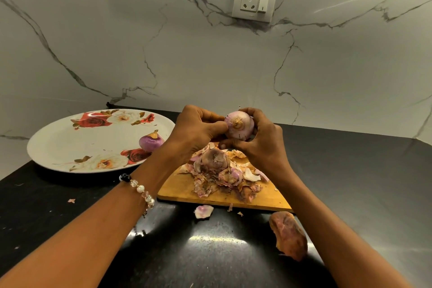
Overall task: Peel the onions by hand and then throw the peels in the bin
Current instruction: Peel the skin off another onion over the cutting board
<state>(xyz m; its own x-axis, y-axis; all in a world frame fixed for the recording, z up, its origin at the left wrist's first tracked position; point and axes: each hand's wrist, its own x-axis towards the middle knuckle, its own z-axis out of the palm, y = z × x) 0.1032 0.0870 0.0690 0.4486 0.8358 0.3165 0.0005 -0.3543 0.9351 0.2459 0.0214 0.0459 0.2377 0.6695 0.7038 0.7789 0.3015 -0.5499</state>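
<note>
Mid-air, above the cutting board: one onion, root end toward the camera, mostly stripped to pale pink. Right hand cups it from the far side and below, fingers curled round the bulb. Left hand works at the root, thumb and fingertips pinched together there, apparently on a bit of skin; the exact scrap is too small to make out.

Handling, as judged: bulb is firm and light, smooth once bared, so likely slick. Best held round the widest part, as the right hand does. Dry outer skin is papery, brittle, tears in flakes; lifting it from the root or tip edge should start a strip cleanly.

Pile of peels sits on the board, with another unpeeled-looking onion on top of it. Stray peels on the dark counter: a pink flake just off the board's near edge, a large brown piece to the right. These are featherlight and will scatter; gather with both hands.

Floral plate to the left holds one peeled onion near its right rim, close to the left wrist. Open counter lies right of the board and near the camera. Marble wall behind. No bin in view.
</note>
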